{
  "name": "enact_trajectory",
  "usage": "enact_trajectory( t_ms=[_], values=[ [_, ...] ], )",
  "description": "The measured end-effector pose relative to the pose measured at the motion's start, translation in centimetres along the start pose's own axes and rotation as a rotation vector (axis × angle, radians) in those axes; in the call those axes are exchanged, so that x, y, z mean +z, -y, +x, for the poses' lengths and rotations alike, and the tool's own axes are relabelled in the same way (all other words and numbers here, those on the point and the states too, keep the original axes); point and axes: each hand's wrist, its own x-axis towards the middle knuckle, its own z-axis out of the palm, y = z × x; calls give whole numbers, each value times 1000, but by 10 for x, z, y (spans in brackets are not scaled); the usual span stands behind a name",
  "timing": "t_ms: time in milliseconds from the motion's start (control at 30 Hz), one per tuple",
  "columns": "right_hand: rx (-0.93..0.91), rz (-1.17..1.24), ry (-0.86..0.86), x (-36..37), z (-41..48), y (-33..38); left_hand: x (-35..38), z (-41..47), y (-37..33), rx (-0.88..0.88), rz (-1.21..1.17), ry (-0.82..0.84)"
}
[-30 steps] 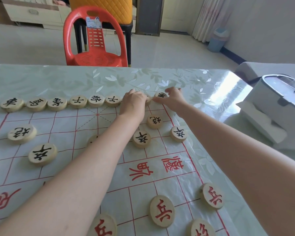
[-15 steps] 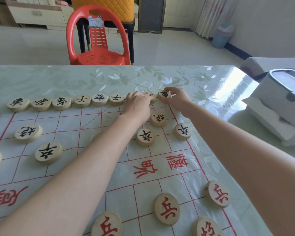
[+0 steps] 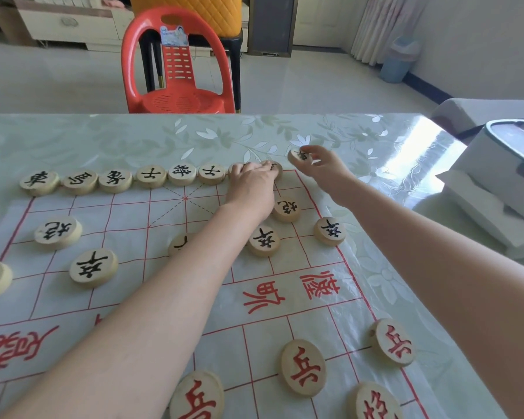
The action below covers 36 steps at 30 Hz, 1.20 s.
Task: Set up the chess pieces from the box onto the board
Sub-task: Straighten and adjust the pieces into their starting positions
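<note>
a white box-like container (image 3: 502,182) with a dark-rimmed top sits off the right edge of the table (image 3: 103,140); its inside cannot be seen from here. the xiangqi board sheet (image 3: 285,297), printed with red lines, lies flat on the leaf-patterned tablecloth.

the right hand (image 3: 324,170) is raised just past the far right corner of the board, fingers pinched narrowly around one black-lettered wooden piece (image 3: 298,155), held tilted and clear of the sheet. the left hand (image 3: 251,182) lies knuckles-up on the far row, fingers curled over the pieces at the row's right end; one disc edge (image 3: 277,169) peeks out beside it, and whether the hand grips anything cannot be told.

left of that hand, six black pieces (image 3: 115,179) stand in a line along the far edge, touching or nearly so. two cannon pieces (image 3: 58,232) sit one row nearer, one on each side, and black soldier pieces (image 3: 93,267) sit nearer still, one partly hidden under the left forearm. red soldier pieces (image 3: 303,367) lie on the near half, near the bottom right of the view, somewhat tilted off their crossings. a red plastic chair (image 3: 176,71) stands beyond the table.
</note>
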Motion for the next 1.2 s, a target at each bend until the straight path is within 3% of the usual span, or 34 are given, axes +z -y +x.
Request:
enact_trajectory(
  t_ms=[233, 433, 567, 767, 1000, 1200],
  values=[
    [-68, -216, 26, 6, -4, -6, 0, 0, 0, 5, -2, -11],
    [-61, -236, 8, 9, -2, -7, 0, 1, 0, -5, 3, -1],
    [-41, -230, 3, 10, -3, -6, -2, 4, 1, -65, -118, 13],
    [38, -118, 71, 0, -9, 0, -16, -3, 7, -80, -324, -218],
    [-219, -316, 69, 32, -27, 32, -37, -36, 74, -275, -241, -261],
    [-284, -473, 91, 61, -29, 55, -37, -51, 94, -156, -147, -201]
  ],
)
